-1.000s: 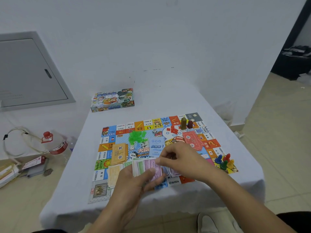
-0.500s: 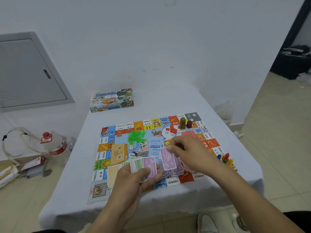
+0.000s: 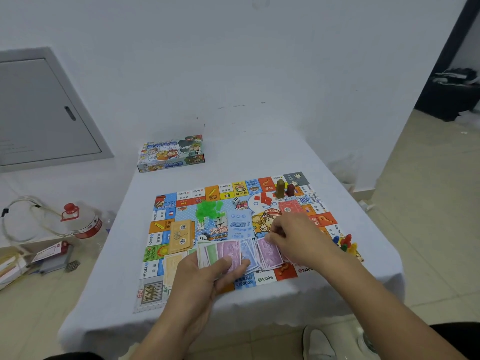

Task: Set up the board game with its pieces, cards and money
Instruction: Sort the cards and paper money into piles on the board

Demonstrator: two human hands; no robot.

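Nearest me, the left hand (image 3: 205, 279) grips a fan of notes (image 3: 220, 254), green and purple, thumb pressed on top, low over the board's (image 3: 233, 224) near edge. Just right of it the right hand (image 3: 296, 239) pinches one purple note (image 3: 268, 253) by its top edge, fingers closed on it, over more notes lying on the board. Left of the hands sits a tan card stack (image 3: 181, 236). Further in lie green houses (image 3: 209, 209), a die (image 3: 235, 201) and red pieces (image 3: 265, 198); coloured pawns (image 3: 345, 242) cluster at the right edge. The box (image 3: 170, 153) rests on the counter (image 3: 259, 154) beyond.

The game board (image 3: 265, 278) reads "DA XIONG" at centre, with edge squares marked "1600", "2000" and "2200".
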